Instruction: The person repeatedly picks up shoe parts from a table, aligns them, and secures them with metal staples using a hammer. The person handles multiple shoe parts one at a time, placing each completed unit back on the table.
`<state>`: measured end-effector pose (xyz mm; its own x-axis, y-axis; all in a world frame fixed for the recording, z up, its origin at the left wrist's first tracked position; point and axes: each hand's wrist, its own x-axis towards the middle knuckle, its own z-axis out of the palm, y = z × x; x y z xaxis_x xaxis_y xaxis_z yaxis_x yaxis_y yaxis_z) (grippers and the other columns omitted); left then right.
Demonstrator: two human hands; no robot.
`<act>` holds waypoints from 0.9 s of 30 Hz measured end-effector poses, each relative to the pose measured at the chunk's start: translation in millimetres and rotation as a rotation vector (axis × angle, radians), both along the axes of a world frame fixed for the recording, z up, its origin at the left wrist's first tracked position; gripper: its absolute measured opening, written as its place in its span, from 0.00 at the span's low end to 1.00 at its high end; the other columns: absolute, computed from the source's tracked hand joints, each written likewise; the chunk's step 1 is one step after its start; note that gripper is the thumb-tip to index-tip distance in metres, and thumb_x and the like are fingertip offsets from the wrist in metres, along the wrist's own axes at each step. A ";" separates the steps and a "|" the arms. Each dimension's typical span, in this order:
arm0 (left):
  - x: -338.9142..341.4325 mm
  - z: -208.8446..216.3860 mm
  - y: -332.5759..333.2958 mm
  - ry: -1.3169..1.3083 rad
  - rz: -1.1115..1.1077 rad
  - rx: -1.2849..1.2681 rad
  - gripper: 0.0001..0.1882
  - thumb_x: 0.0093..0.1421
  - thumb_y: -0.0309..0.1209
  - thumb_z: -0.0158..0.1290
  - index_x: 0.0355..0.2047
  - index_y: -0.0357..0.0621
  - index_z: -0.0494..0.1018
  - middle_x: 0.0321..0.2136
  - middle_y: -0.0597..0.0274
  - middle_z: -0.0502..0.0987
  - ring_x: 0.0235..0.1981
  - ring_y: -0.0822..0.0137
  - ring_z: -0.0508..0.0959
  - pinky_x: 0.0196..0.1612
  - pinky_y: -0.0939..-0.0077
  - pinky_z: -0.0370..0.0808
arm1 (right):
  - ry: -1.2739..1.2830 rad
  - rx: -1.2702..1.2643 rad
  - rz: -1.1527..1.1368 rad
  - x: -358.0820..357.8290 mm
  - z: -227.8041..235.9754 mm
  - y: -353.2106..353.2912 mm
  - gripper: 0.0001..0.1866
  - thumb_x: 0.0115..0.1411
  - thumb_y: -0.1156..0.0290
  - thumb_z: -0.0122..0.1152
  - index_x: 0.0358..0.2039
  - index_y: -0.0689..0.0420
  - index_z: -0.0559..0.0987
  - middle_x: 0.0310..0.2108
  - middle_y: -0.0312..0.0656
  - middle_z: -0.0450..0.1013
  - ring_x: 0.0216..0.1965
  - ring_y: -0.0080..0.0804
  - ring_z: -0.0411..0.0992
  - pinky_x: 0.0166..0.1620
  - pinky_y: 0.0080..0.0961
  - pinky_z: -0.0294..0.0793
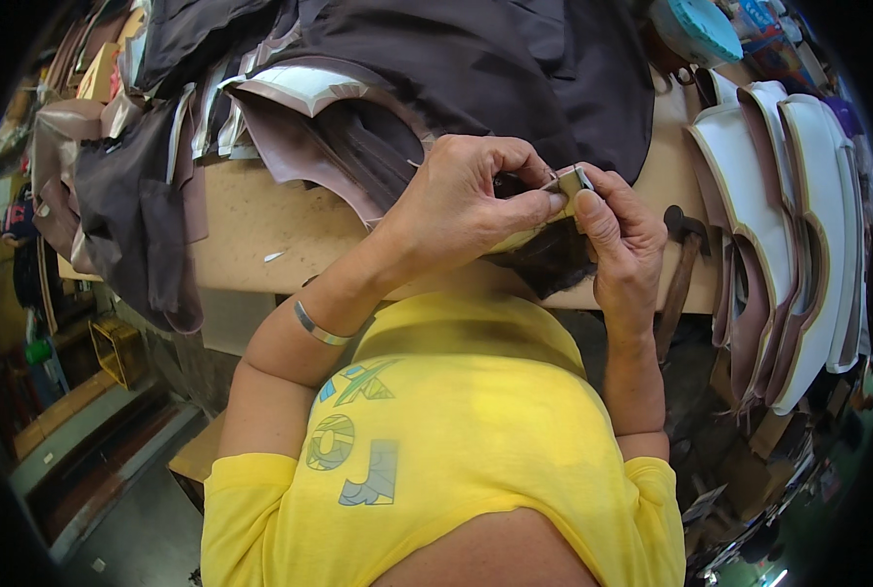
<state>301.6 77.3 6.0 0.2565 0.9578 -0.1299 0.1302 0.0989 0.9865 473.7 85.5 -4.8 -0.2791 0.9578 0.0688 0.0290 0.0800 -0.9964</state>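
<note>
Tan-and-silver small piece (574,183) sits between the 2 hands, pinched at its left by the thumb and fingers of the left hand (459,189) and gripped at its right by the right hand (624,227). Dark fuzzy material (560,260) shows just below the hands. Beyond them spreads dark cloth (495,64); right of the right hand are a hammer (684,262) and, farther out, stacked white-and-mauve panels (810,196).

Cluttered workshop, hammer (680,279), stacked panels (818,186), dark fabric (436,64), worktable (270,217)
</note>
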 end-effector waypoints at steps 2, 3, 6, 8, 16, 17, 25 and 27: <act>0.4 0.0 -0.5 0.033 -0.004 0.001 0.06 0.52 0.23 0.54 0.30 0.33 0.73 0.27 0.66 0.74 0.29 0.80 0.71 0.34 0.87 0.69 | -0.014 0.074 0.012 1.1 -3.2 0.7 0.10 0.54 0.74 0.56 0.35 0.66 0.75 0.23 0.38 0.68 0.25 0.21 0.65 0.30 0.15 0.63; 0.4 0.5 -0.5 0.043 -0.008 -0.001 0.06 0.52 0.24 0.54 0.30 0.33 0.73 0.27 0.66 0.74 0.29 0.80 0.71 0.34 0.86 0.69 | -0.050 0.122 0.016 1.2 -3.1 1.6 0.10 0.54 0.74 0.56 0.35 0.66 0.75 0.23 0.38 0.69 0.25 0.21 0.65 0.30 0.15 0.63; 1.0 2.0 -1.0 0.063 -0.017 0.004 0.06 0.52 0.24 0.54 0.30 0.32 0.73 0.26 0.66 0.74 0.28 0.80 0.71 0.33 0.86 0.69 | -0.124 0.214 0.030 1.3 -1.8 2.9 0.10 0.54 0.74 0.55 0.35 0.66 0.75 0.24 0.37 0.69 0.25 0.20 0.65 0.30 0.15 0.63; 2.0 0.9 -2.0 0.063 -0.022 0.021 0.07 0.51 0.24 0.55 0.30 0.32 0.73 0.26 0.66 0.74 0.28 0.80 0.71 0.33 0.86 0.69 | -0.125 0.202 0.041 1.7 -1.3 2.7 0.10 0.55 0.73 0.55 0.35 0.66 0.75 0.24 0.36 0.69 0.26 0.19 0.65 0.30 0.14 0.63; 1.9 -1.9 -2.1 -0.151 0.016 -0.010 0.06 0.51 0.24 0.55 0.29 0.35 0.72 0.27 0.65 0.73 0.30 0.79 0.70 0.34 0.86 0.67 | 0.110 -0.122 -0.016 13.1 2.0 -8.5 0.12 0.57 0.72 0.54 0.39 0.66 0.74 0.32 0.35 0.70 0.31 0.17 0.65 0.37 0.11 0.64; 1.4 -2.3 -1.2 -0.190 0.016 0.023 0.05 0.52 0.24 0.54 0.28 0.35 0.72 0.28 0.64 0.73 0.31 0.79 0.70 0.35 0.85 0.67 | 0.123 -0.137 -0.006 11.9 3.0 -10.9 0.12 0.57 0.72 0.54 0.40 0.65 0.73 0.32 0.35 0.70 0.32 0.17 0.65 0.37 0.11 0.64; 1.1 -3.6 -2.1 -0.245 -0.004 0.008 0.03 0.52 0.23 0.53 0.25 0.37 0.71 0.30 0.61 0.73 0.33 0.76 0.70 0.38 0.83 0.67 | 0.136 -0.179 0.055 9.6 6.5 -12.9 0.11 0.56 0.70 0.56 0.36 0.64 0.71 0.31 0.35 0.68 0.34 0.17 0.65 0.40 0.12 0.64; 1.2 -2.9 -1.9 -0.234 -0.002 0.012 0.03 0.52 0.23 0.53 0.25 0.37 0.71 0.30 0.61 0.73 0.33 0.76 0.70 0.38 0.83 0.67 | 0.138 -0.203 0.071 10.4 6.5 -13.1 0.11 0.55 0.71 0.56 0.36 0.63 0.71 0.31 0.34 0.68 0.33 0.17 0.65 0.39 0.12 0.63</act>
